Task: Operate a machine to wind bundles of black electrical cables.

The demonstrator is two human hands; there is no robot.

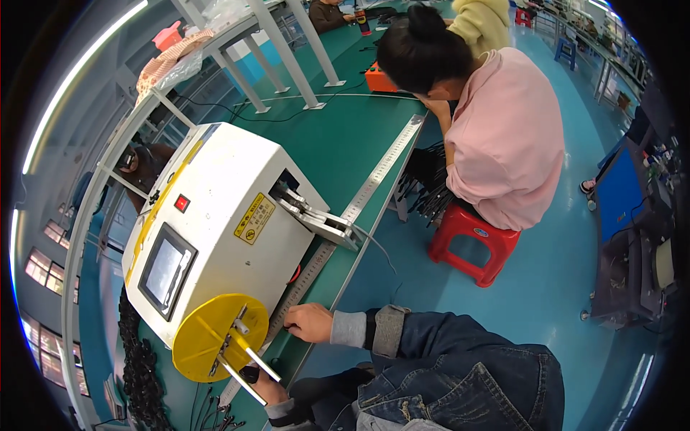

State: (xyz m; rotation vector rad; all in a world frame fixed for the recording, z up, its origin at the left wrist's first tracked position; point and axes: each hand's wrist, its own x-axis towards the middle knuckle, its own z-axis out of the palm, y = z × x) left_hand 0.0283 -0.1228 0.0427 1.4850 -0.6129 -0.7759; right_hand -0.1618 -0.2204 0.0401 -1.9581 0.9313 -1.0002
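A white bench machine stands on the green table, with a small screen and a red switch. On its near end is a yellow disc carrying two metal prongs. Beside the disc, over the table edge, my right hand is closed with curled fingers; what it pinches, if anything, is too small to make out. My left hand is closed behind the prongs, partly hidden by them, next to something black.
A steel ruler runs along the table edge. A metal arm juts from the machine, with a thin cable hanging nearby. Black cables lie left of the machine. A person in pink sits on a red stool ahead.
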